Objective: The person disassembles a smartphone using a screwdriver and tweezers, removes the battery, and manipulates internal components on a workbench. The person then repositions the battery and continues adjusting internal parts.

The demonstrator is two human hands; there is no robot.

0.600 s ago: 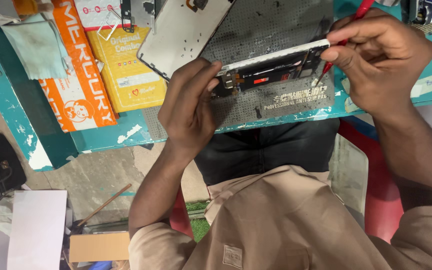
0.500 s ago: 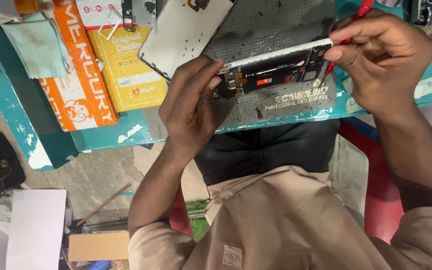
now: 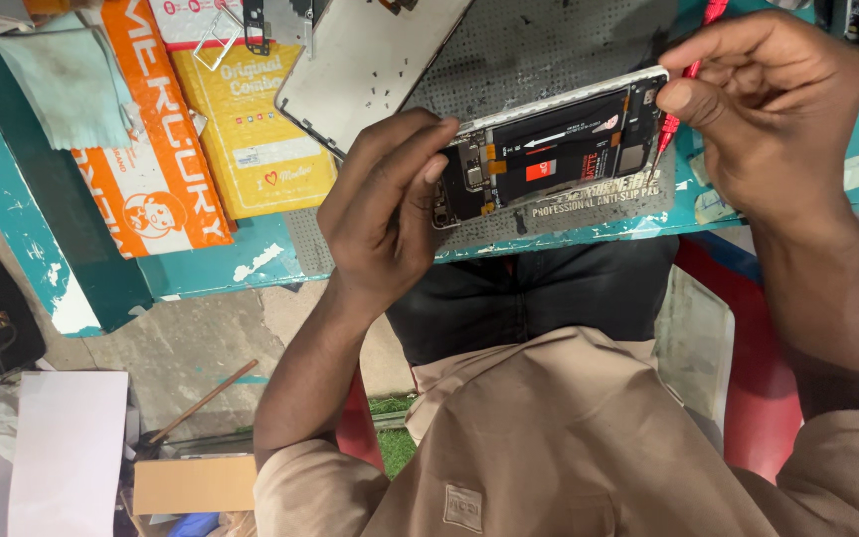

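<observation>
The person sits at a teal tabletop [image 3: 101, 288] with an opened phone [image 3: 549, 149] held just above a grey perforated work mat [image 3: 549, 50], and everything else can be placed from that phone. Its back is off, so the dark battery and a small circuit board show inside a pale frame. The left hand [image 3: 385, 214] grips the phone's left end, fingers [image 3: 420, 139] curled over the upper edge and thumb pressed against the circuit board side, closed firmly on it. The right hand [image 3: 768, 109] is at the phone's right end, fingers pinched narrowly around a red-handled tool [image 3: 693, 40]; the tool's shaft runs down past the thumb to the phone's right edge, though I cannot tell whether its tip actually touches. Up and to the left of the phone lies a separate flat silvery panel [image 3: 370, 60], tilted, resting partly on the mat. Further left of the phone are a yellow packet [image 3: 251, 149] and an orange-and-white packet [image 3: 146, 189], lying side by side on the tabletop, and beyond them a pale green cloth [image 3: 67, 85]. Below the phone, past the tabletop's edge, are the person's dark trousers and beige shirt, with a red seat [image 3: 748, 328] showing under the right arm.
</observation>
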